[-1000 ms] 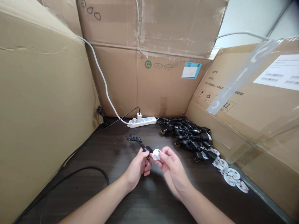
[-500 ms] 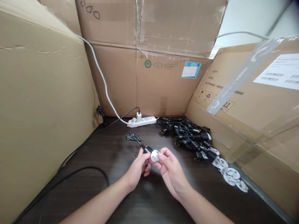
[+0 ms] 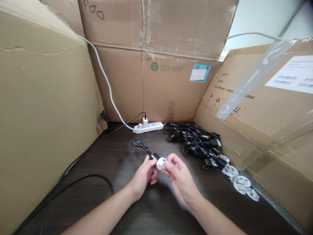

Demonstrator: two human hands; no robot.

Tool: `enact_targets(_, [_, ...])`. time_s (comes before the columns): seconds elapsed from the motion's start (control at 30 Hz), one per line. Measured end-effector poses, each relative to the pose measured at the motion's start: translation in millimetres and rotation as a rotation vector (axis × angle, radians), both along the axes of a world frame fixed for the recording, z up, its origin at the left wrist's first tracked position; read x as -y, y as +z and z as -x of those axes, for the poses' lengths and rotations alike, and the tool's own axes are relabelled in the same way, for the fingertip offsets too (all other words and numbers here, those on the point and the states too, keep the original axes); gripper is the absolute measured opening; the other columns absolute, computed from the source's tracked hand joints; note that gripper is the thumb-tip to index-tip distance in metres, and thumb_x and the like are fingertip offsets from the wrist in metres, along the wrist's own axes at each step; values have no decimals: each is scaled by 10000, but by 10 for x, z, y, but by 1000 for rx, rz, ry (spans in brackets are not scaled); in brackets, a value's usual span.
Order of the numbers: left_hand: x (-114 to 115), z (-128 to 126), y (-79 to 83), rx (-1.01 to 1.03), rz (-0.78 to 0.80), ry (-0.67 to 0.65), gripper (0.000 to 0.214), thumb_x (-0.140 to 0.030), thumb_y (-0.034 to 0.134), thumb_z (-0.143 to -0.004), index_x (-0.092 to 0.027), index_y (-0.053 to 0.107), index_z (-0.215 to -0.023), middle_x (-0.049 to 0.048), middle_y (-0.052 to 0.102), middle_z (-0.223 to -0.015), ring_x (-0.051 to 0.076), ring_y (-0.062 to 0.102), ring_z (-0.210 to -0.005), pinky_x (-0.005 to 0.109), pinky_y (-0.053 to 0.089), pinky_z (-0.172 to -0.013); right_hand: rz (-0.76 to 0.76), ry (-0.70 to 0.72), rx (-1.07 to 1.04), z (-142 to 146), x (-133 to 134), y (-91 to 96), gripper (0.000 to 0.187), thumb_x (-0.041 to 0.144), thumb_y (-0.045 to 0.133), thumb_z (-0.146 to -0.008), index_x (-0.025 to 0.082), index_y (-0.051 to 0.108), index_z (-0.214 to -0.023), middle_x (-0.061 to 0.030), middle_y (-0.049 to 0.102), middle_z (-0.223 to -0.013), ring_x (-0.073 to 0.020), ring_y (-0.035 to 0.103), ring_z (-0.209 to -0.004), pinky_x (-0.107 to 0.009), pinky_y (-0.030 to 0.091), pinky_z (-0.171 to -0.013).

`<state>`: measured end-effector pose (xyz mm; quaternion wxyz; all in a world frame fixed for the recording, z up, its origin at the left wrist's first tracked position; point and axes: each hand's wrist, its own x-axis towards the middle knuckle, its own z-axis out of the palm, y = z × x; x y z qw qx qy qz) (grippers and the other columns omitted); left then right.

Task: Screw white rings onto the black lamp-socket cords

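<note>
Between my hands, over the middle of the dark table, is a black cylindrical holder with a black cable trailing from its far end onto the tabletop. My left hand is closed around this holder, thumb on top. A round white disc with small marks or parts on its face sits at the holder's near end. Thumb and fingers of my right hand pinch the disc's right edge. Whether the disc is joined to the holder cannot be made out.
Black holders with cables are piled at the right. Loose white discs lie along the right-hand carton. A white power strip with a plugged-in adapter sits at the back. Black cable loops at left, beside another carton.
The white disc has turned slightly in my right fingers, and a dark spot shows near its top. Both hands stay almost in place.
</note>
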<state>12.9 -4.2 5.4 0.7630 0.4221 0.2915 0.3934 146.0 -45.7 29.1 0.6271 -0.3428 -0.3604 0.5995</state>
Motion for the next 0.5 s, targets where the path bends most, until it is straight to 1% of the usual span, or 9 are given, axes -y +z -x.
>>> enact_targets(0.1, [-4,6,21,12,6,14,324,-469,557,-829,-231,346,-890,-67,449,-691,70,320,-500,218,220,-471,-21,-65,103,-22,-28,-27,325,397,833,-772,195,580,-741,-1,633,-774,-156,599,-751,-287,513,-750])
enact_targets(0.23, [-5,10,44,19,4,54,315,-456,562,-813,-229,360,-894,-60,472,-711,66,324,-498,211,228,-463,-37,-117,228,-37,-72,-95,312,421,809,-790,200,594,-743,3,648,-735,-142,583,-662,-270,504,-648])
enact_targets(0.33, [-9,6,44,23,19,78,323,-464,566,-811,-233,359,-899,-71,437,-666,71,323,-493,205,233,-459,-54,-91,255,-30,-91,-130,282,412,810,-790,199,625,-774,8,652,-733,-131,574,-656,-251,496,-618])
enact_targets(0.5, [-14,6,35,43,29,96,317,-459,568,-823,-236,352,-883,-85,386,-616,76,322,-486,199,239,-455,-61,18,263,-15,-93,-154,260,414,824,-767,195,702,-838,-17,694,-779,-139,604,-678,-252,506,-610])
